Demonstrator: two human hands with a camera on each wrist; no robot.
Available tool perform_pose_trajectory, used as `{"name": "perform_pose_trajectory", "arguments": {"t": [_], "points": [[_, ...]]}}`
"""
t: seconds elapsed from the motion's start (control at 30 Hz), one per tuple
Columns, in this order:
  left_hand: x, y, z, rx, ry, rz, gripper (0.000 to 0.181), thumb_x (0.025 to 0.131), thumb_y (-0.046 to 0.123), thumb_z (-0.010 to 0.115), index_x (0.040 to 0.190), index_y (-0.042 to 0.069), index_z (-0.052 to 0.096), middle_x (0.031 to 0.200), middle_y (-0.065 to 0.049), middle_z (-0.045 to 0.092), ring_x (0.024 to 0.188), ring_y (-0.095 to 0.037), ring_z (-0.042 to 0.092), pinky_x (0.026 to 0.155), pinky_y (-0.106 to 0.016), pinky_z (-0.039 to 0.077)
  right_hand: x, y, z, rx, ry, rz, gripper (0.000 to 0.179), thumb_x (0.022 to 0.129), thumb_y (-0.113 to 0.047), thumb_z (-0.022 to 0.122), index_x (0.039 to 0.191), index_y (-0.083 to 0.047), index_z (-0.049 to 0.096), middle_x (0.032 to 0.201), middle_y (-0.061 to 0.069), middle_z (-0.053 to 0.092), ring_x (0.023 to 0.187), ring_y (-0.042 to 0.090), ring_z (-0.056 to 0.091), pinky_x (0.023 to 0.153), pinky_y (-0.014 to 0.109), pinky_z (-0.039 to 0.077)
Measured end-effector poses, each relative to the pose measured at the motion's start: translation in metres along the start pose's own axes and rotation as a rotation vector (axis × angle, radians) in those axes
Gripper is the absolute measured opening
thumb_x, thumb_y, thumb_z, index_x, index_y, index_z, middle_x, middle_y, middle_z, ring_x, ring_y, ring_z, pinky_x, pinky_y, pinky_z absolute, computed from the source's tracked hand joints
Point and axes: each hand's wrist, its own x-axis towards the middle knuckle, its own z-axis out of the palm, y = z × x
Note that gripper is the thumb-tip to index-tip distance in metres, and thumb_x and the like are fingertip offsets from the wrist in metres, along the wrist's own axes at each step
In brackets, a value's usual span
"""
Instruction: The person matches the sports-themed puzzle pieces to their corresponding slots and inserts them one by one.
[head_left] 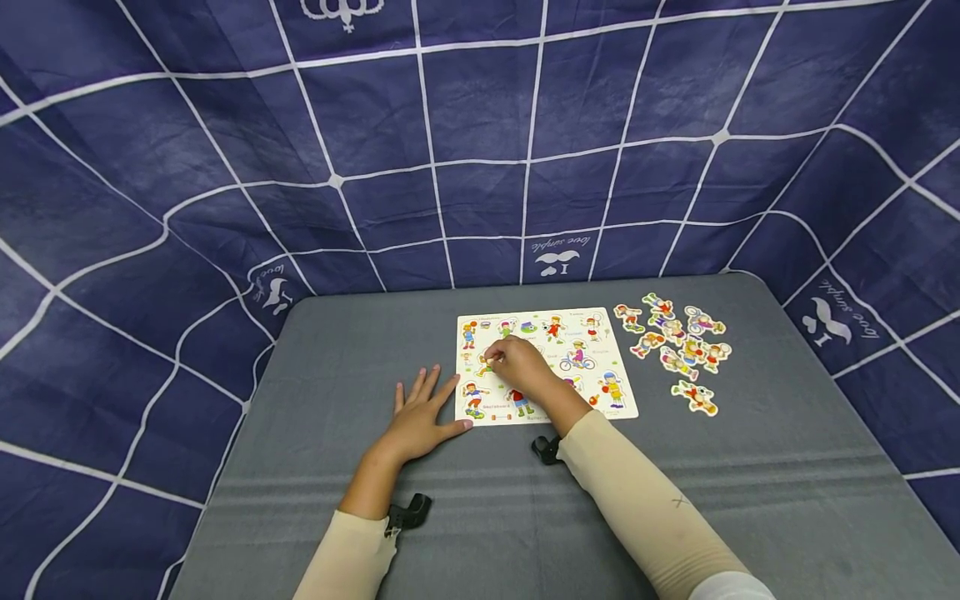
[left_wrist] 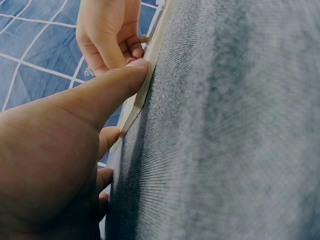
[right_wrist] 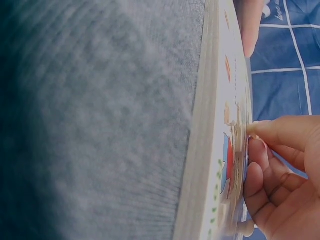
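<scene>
A flat wooden puzzle board (head_left: 603,357) with pictures of children at sports lies on the grey table. Over its left part, my right hand (head_left: 521,367) pinches a small figure puzzle piece (head_left: 483,367) between thumb and fingertips, right at the board's surface. The right wrist view shows the thumb and curled fingers (right_wrist: 260,175) close against the board's face. My left hand (head_left: 416,421) lies with fingers spread at the board's near left corner. Its thumb (left_wrist: 135,75) touches the board's edge in the left wrist view.
Several loose figure pieces (head_left: 675,333) are scattered right of the board, with one piece (head_left: 695,398) nearer the front. The grey table (head_left: 337,350) is bordered at the back and sides by a blue cloth (head_left: 480,108) with white grid lines.
</scene>
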Motion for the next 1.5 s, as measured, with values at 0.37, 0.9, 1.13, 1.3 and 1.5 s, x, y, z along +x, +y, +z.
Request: {"name": "perform_pose_trajectory", "arguments": {"t": [0.37, 0.9, 1.13, 1.3, 1.5], "points": [[0.000, -0.001, 0.001, -0.001, 0.000, -0.003, 0.089, 0.089, 0.069, 0.061, 0.162, 0.033, 0.024, 0.172, -0.006, 0.005, 0.160, -0.032, -0.004, 0.122, -0.067, -0.011, -0.003, -0.002, -0.003, 0.027, 0.014, -0.006, 0.012, 0.094, -0.011, 0.068, 0.101, -0.011, 0.078, 0.098, 0.005, 0.068, 0.086, 0.016, 0.061, 0.082, 0.032, 0.051], [0.000, -0.002, 0.001, 0.009, -0.003, -0.004, 0.090, 0.089, 0.070, 0.061, 0.162, 0.033, 0.024, 0.172, -0.006, 0.005, 0.160, -0.032, -0.005, 0.122, -0.067, -0.012, -0.020, -0.004, -0.014, 0.272, 0.142, 0.045, 0.015, 0.097, -0.019, 0.068, 0.107, -0.011, 0.075, 0.099, 0.001, 0.073, 0.084, 0.013, 0.066, 0.075, 0.029, 0.053], [0.001, -0.002, 0.002, 0.002, 0.007, -0.004, 0.090, 0.088, 0.071, 0.061, 0.161, 0.034, 0.025, 0.172, -0.006, 0.006, 0.160, -0.031, -0.004, 0.122, -0.066, -0.012, -0.027, -0.001, -0.017, 0.354, 0.195, 0.072, 0.013, 0.095, -0.019, 0.070, 0.106, -0.015, 0.076, 0.094, 0.002, 0.072, 0.078, 0.011, 0.063, 0.071, 0.026, 0.051], [0.001, -0.003, 0.003, 0.003, 0.006, -0.005, 0.090, 0.088, 0.072, 0.061, 0.161, 0.034, 0.025, 0.172, -0.006, 0.006, 0.160, -0.031, -0.004, 0.122, -0.066, -0.011, -0.033, 0.002, -0.021, 0.394, 0.216, 0.077, 0.013, 0.095, -0.020, 0.070, 0.106, -0.016, 0.076, 0.092, 0.002, 0.072, 0.076, 0.011, 0.061, 0.070, 0.026, 0.049], [0.001, -0.003, 0.003, -0.002, 0.006, -0.002, 0.090, 0.088, 0.072, 0.061, 0.161, 0.033, 0.027, 0.172, -0.007, 0.007, 0.160, -0.032, -0.003, 0.122, -0.067, -0.011, -0.041, 0.008, -0.026, 0.408, 0.236, 0.085, 0.018, 0.095, -0.022, 0.070, 0.109, -0.014, 0.076, 0.091, 0.000, 0.073, 0.077, 0.011, 0.061, 0.072, 0.026, 0.049]]}}
